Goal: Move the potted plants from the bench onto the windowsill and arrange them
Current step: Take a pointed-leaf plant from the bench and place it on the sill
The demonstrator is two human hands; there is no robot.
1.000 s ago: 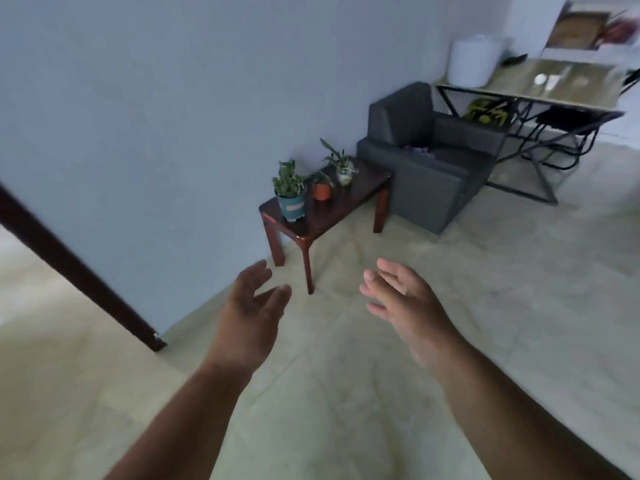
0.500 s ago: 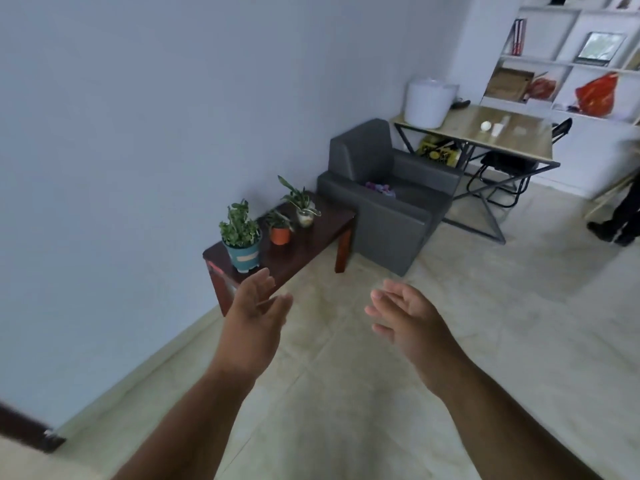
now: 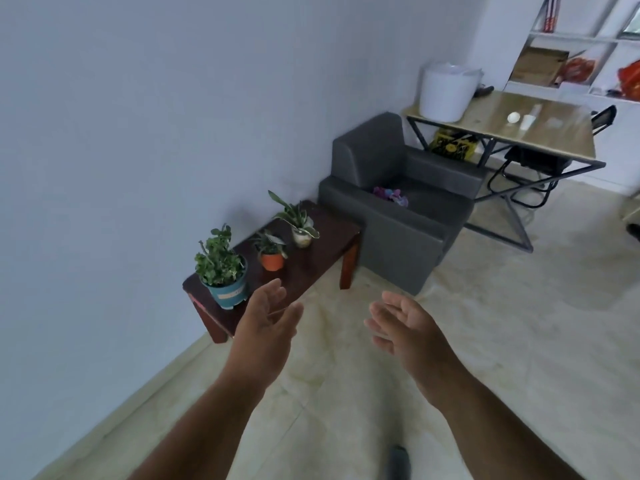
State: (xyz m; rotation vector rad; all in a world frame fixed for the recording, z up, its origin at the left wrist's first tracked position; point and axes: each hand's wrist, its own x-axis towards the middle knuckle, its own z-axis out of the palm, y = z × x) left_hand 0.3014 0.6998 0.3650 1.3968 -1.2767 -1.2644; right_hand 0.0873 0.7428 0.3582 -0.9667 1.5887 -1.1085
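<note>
A dark wooden bench point(image 3: 311, 268) stands against the blue-grey wall with three potted plants in a row. Nearest is a bushy plant in a teal pot point(image 3: 229, 292), then a small plant in an orange pot point(image 3: 272, 260), then a long-leaved plant in a pale pot point(image 3: 302, 238). My left hand point(image 3: 266, 327) is open, held out just in front of the bench's near end, right of the teal pot. My right hand point(image 3: 405, 327) is open too, over the floor further right. Neither hand touches anything. No windowsill is in view.
A grey armchair point(image 3: 401, 209) stands just beyond the bench. Behind it is a metal-framed table point(image 3: 554, 133) with a large white bucket point(image 3: 446, 91) and a black chair under it. White shelves point(image 3: 581, 46) line the far wall. The floor is pale tile.
The bench and plants have drawn closer and larger in view as I moved toward them. Both hands stay open and raised; the left now overlaps the bench's near end.
</note>
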